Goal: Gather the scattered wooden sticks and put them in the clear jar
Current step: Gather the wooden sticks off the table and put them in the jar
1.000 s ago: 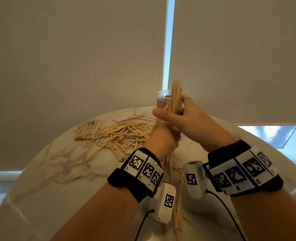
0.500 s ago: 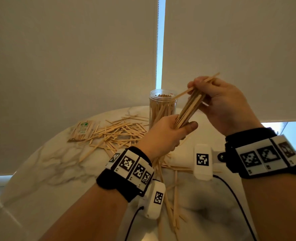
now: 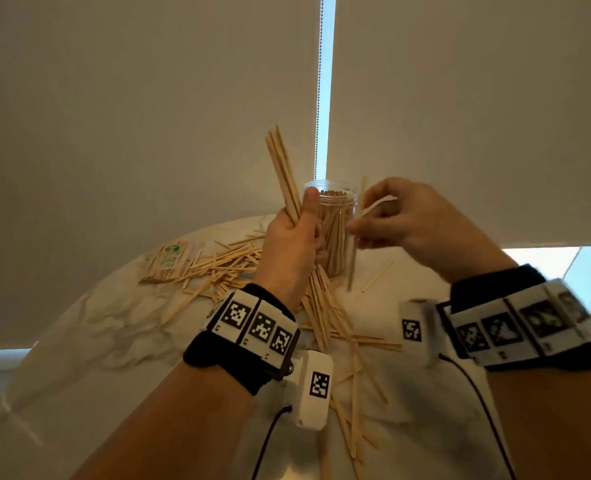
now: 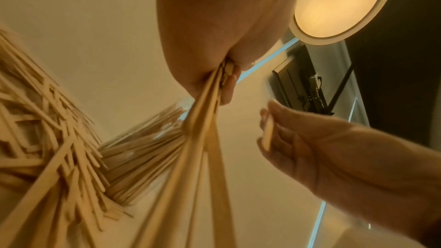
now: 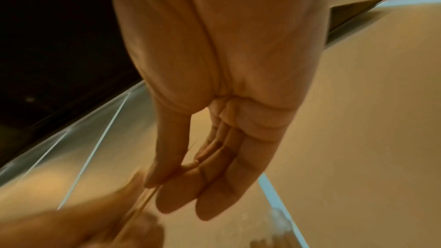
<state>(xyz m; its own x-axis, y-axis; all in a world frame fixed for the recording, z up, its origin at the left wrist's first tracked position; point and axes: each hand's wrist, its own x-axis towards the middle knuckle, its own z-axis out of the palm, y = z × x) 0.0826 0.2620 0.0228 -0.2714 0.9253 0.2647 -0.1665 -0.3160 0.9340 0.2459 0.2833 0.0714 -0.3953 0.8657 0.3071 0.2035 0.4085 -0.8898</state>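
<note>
The clear jar (image 3: 335,244) stands upright at the far side of the table, packed with wooden sticks. My left hand (image 3: 301,223) is just left of it and grips a thick bundle of sticks (image 3: 282,171) that fans out above and below the fist. From the left wrist view the bundle (image 4: 205,123) runs down out of the fist, with the jar (image 4: 143,148) behind it. My right hand (image 3: 356,233) is to the right of the jar and pinches a single stick (image 3: 352,268), held almost upright beside the jar wall. Thumb and fingertips (image 5: 167,203) close on that stick in the blurred right wrist view.
Loose sticks (image 3: 224,265) lie heaped on the marble table (image 3: 79,341) left of the jar, next to a wrapped packet with a green label (image 3: 169,258). More sticks (image 3: 353,393) lie near me between my wrists. Roller blinds and a bead cord (image 3: 320,98) hang behind.
Both hands held one tilted bundle to the right of the jar. Now my left hand holds the bundle upright left of the jar, and my right hand has come away lower with one stick.
</note>
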